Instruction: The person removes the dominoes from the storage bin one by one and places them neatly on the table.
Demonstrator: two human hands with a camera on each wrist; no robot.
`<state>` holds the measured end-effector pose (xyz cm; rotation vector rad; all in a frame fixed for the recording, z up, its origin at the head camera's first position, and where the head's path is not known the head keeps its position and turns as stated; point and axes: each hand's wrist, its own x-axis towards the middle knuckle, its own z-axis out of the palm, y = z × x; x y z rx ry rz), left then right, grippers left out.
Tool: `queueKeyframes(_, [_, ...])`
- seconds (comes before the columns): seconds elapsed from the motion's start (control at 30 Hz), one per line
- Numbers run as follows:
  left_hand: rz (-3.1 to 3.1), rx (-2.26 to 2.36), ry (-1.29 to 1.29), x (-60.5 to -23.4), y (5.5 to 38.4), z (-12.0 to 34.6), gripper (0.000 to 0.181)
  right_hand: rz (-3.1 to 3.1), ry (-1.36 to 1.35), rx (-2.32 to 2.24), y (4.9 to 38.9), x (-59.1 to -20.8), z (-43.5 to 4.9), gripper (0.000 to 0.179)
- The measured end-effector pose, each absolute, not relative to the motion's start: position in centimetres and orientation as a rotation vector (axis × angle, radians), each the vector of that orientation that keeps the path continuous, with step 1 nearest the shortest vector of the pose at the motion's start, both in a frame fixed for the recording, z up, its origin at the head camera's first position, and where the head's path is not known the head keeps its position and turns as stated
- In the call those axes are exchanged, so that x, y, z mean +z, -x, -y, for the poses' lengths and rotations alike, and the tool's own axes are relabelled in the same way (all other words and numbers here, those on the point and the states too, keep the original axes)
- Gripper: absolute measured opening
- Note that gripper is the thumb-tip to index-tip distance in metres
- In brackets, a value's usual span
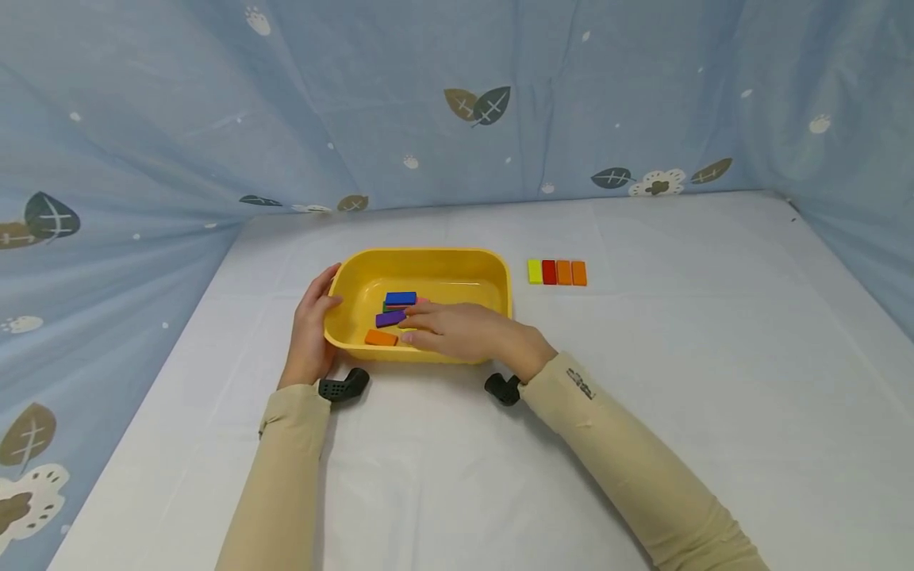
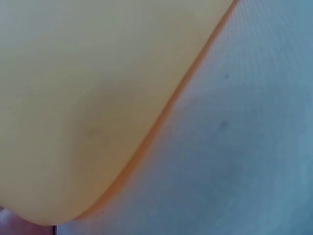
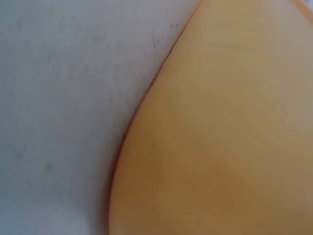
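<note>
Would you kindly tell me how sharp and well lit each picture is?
Head: bright, fairly sharp on the row of blocks and the yellow tub; left wrist: dim, bluish cast on the cloth, tub out of focus; right wrist: also blurry, cloth greyish.

The person wears long beige sleeves: the left sleeve (image 1: 282, 476) is rumpled around its cuff, while the right sleeve (image 1: 628, 460) creases toward the elbow and carries a small dark marking (image 1: 581, 383) near the wrist. A bent, round-ended black device (image 1: 345, 385) dotted with small holes sits at the left wrist, and a stubby black fitting (image 1: 503, 389) at the right.
</note>
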<state>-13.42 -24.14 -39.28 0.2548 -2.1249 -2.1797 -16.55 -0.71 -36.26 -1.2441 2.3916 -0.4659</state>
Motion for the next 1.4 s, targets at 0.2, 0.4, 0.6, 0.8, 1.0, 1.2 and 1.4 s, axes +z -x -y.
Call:
queueKeyframes(0.2, [2.112,-2.194,-0.262,-39.16,13.40,24.11,0.048,-2.361,1.211,-0.440,16.45,-36.31,0.88,0.068])
queueKeyframes(0.4, [2.114,-2.193,-0.256,-39.19,13.38,24.05,0.048,-2.358,1.247,-0.384,16.25,-36.29,0.85,0.070])
queueKeyframes(0.6, [2.107,-2.196,-0.263,-39.22,13.38,24.12,0.048,-2.334,1.304,-0.331,16.15,-36.34,0.92,0.067])
queueKeyframes(0.8, [2.111,-2.194,-0.268,-39.14,13.35,24.10,0.048,-2.352,1.286,-0.327,16.08,-36.27,0.88,0.069])
queueKeyframes(1.0, [2.112,-2.195,-0.283,-38.92,13.38,24.01,0.048,-2.371,1.290,-0.320,16.16,-36.15,0.83,0.066])
queueKeyframes(1.2, [2.101,-2.204,-0.287,-38.91,13.35,24.05,0.048,-2.373,1.282,-0.372,16.33,-36.28,0.80,0.060])
queueKeyframes(1.4, [2.092,-2.209,-0.285,-39.08,13.38,24.03,0.048,-2.365,1.240,-0.470,16.43,-36.39,0.63,0.055])
